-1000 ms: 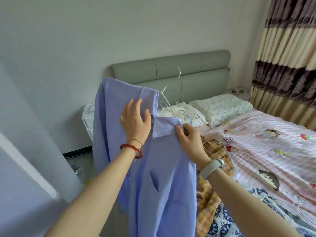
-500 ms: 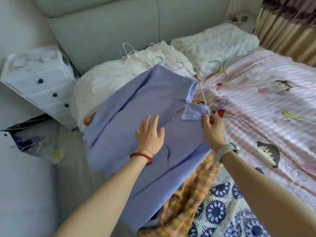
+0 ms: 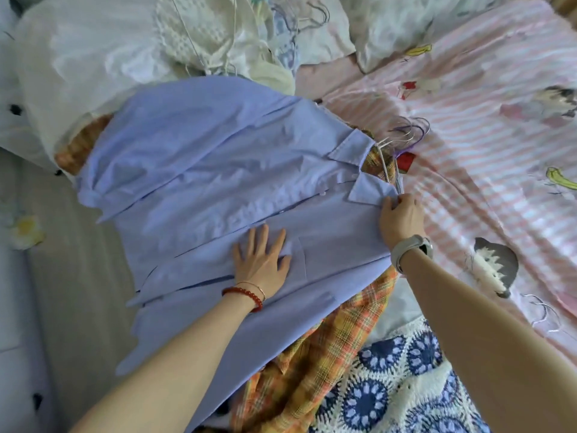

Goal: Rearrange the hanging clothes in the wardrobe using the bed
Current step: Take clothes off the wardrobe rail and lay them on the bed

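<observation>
A light blue shirt (image 3: 199,170) lies spread on the bed, on top of an orange plaid garment (image 3: 337,342). My left hand (image 3: 260,260) presses flat on the shirt's front beside its chest pocket, fingers straight. My right hand (image 3: 401,218) pinches the shirt's edge just below the collar, next to its wire hanger (image 3: 388,170). The hanger's hook lies among several other hanger hooks (image 3: 409,132) on the pink striped bedspread (image 3: 487,170).
White garments with hangers (image 3: 218,32) are piled near the pillows (image 3: 402,26) at the head of the bed. A blue and white patterned garment (image 3: 390,385) lies at the near edge. A white drawer unit (image 3: 12,107) stands at the left, floor (image 3: 78,276) below it.
The blue shirt has gone from being held up in the air to lying flat on the bed. My left hand now presses on it. The view has tilted down.
</observation>
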